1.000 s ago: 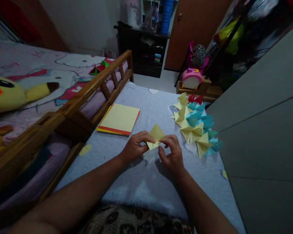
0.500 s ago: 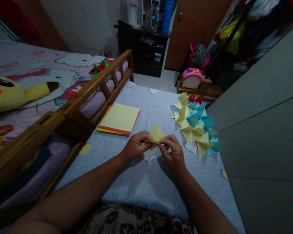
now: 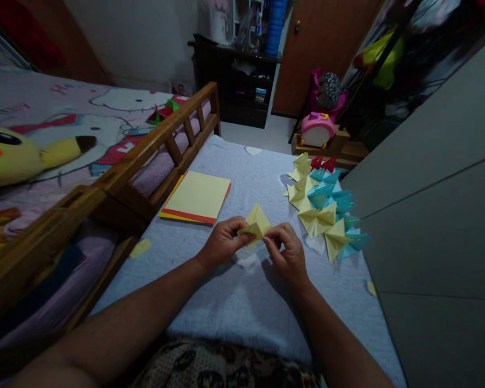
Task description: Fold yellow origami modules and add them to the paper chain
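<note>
A small piece of folded yellow origami paper (image 3: 257,220) is held between my two hands above the pale blue cloth. Its peak points away from me, and a flap folds across the near side. My left hand (image 3: 225,240) pinches its left corner between thumb and fingers. On the other side, my right hand (image 3: 286,250) pinches the right corner with thumb and forefinger. Beyond my left hand lies a stack of square paper sheets (image 3: 202,194), pale yellow on top with orange and yellow edges showing. Folded yellow paper pieces (image 3: 317,220) stand to the right of my right hand.
Blue folded pieces (image 3: 327,188) and red ones (image 3: 323,163) stand among the yellow ones at the right edge of the cloth-covered surface (image 3: 242,312). A wooden bed rail (image 3: 157,140) runs along the left. A pale cabinet panel (image 3: 436,226) rises at the right.
The near flap of the yellow paper now stands up more and shows a wider face. Both hands keep their pinch and have barely moved.
</note>
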The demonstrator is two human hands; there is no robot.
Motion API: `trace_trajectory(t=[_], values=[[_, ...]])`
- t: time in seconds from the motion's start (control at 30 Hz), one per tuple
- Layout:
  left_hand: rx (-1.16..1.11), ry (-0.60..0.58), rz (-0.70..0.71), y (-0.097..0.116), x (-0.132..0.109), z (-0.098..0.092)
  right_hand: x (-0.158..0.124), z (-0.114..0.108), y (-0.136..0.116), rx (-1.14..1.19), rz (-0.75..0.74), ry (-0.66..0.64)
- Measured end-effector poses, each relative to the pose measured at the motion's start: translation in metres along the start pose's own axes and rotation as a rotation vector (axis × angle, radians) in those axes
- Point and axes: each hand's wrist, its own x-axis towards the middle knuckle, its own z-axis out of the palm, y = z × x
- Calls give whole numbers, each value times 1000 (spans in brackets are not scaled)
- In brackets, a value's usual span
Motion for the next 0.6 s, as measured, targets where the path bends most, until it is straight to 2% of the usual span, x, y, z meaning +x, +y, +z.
trace_trajectory(t=[0.17,0.3,0.37,0.47,0.53,0.6], values=[[-78,41,-64,2,0,1,-3,2,-2,19,58,63],[-94,52,-70,2,-1,3,-5,13,7,229,265,132],[-95,43,-73,2,-1,4,-5,18,12,401,383,103],[-122,55,-64,1,-2,7,-2,20,17,585,519,-18],[-173,61,-75,1,-2,9,-1,19,16,640,545,-61],[-204,53,-107,2,-3,10,0,18,14,648,537,-45]])
